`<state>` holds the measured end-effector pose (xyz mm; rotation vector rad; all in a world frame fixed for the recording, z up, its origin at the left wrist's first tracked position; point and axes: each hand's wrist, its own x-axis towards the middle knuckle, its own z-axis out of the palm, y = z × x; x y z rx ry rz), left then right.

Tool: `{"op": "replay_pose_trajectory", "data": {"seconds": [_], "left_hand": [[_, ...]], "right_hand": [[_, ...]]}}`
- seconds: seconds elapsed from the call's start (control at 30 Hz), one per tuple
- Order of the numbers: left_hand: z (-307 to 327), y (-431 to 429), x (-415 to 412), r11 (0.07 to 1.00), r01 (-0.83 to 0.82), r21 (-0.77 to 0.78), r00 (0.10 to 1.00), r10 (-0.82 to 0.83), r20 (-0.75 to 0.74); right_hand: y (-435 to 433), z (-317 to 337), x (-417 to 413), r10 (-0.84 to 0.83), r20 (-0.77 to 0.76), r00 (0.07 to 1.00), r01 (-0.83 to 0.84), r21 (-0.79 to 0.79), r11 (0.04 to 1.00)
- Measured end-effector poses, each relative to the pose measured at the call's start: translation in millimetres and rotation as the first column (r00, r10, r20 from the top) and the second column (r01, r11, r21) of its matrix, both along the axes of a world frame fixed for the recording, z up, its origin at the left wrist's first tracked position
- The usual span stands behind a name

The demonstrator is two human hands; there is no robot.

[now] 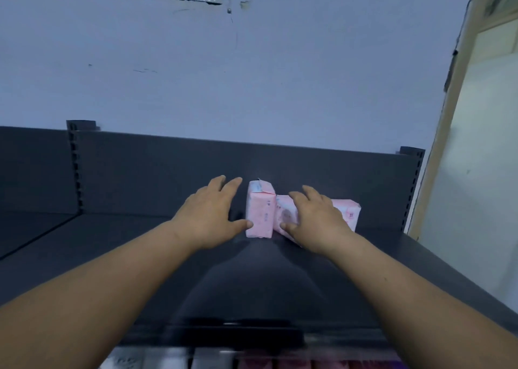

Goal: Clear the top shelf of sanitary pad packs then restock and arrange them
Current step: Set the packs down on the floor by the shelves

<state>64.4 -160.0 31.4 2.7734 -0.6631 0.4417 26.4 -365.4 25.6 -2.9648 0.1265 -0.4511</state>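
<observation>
Two pink sanitary pad packs lie on the dark top shelf (168,256) near its back panel. One pack (260,211) stands on its long edge, pointing away from me. My left hand (210,214) is beside it with straight fingers, the thumb tip touching its near left corner. The second pack (350,214) lies tilted to the right of the first and touches it. My right hand (314,220) rests on top of this pack with fingers spread, covering most of it.
The shelf's back panel (168,178) rises behind the packs, with slotted uprights at left (75,167) and right (412,189). A pale wall is above and a door frame (454,116) at right. Blurred packs (224,360) show on a lower shelf.
</observation>
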Motion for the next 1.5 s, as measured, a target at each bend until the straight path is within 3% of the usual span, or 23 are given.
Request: {"op": "replay_pose_trajectory", "data": {"seconds": [0.3, 0.47, 0.7, 0.8, 0.9, 1.0, 1.07, 1.13, 1.3, 1.4, 1.5], "left_hand": [[-16.2, -85.7, 52.3, 0.99, -0.113, -0.089, 0.986, 0.1, -0.136], [-24.4, -115.1, 73.7, 0.983, -0.154, -0.096, 0.976, 0.136, -0.172], [-30.9, -131.1, 88.7, 0.956, -0.269, -0.119, 0.953, 0.247, -0.174], [-31.8, -133.3, 95.9, 0.917, -0.356, -0.179, 0.926, 0.319, -0.203], [-29.9, -130.0, 100.2, 0.873, -0.42, -0.248, 0.902, 0.37, -0.223], [-28.1, -127.8, 96.8, 0.851, -0.427, -0.304, 0.9, 0.368, -0.234], [-27.6, -128.9, 91.2, 0.826, -0.436, -0.357, 0.898, 0.376, -0.228], [-27.9, -129.9, 84.3, 0.788, -0.463, -0.406, 0.885, 0.392, -0.25], [-35.6, -128.2, 72.9, 0.681, -0.518, -0.518, 0.852, 0.358, -0.381], [-40.2, -121.9, 69.7, 0.604, -0.49, -0.629, 0.87, 0.297, -0.393], [-38.2, -105.4, 61.8, 0.603, -0.49, -0.63, 0.871, 0.357, -0.337]], "right_hand": [[-67.4, -14.7, 54.1, 0.068, -0.079, 0.995, -0.067, 0.016, 0.998], [-92.8, -22.4, 81.3, 0.039, -0.101, 0.994, -0.052, -0.125, 0.991], [-121.7, -26.7, 101.8, 0.016, -0.293, 0.956, -0.038, -0.071, 0.997], [-133.5, -20.8, 105.2, 0.056, -0.341, 0.938, -0.11, -0.14, 0.984], [-150.0, -8.6, 111.1, 0.044, -0.326, 0.944, -0.142, -0.281, 0.949], [-159.1, -7.0, 113.9, -0.038, -0.249, 0.968, -0.035, -0.279, 0.96], [-160.6, -10.1, 113.8, -0.072, -0.22, 0.973, 0.034, -0.176, 0.984], [-158.0, -10.7, 112.4, -0.08, -0.212, 0.974, 0.091, 0.04, 0.995], [-135.8, -6.5, 109.5, -0.036, -0.217, 0.976, 0.12, 0.39, 0.913], [-116.8, -4.7, 110.2, 0.044, -0.211, 0.976, 0.055, 0.443, 0.895], [-97.2, -2.7, 107.4, 0.087, -0.173, 0.981, -0.004, 0.431, 0.902]]}}
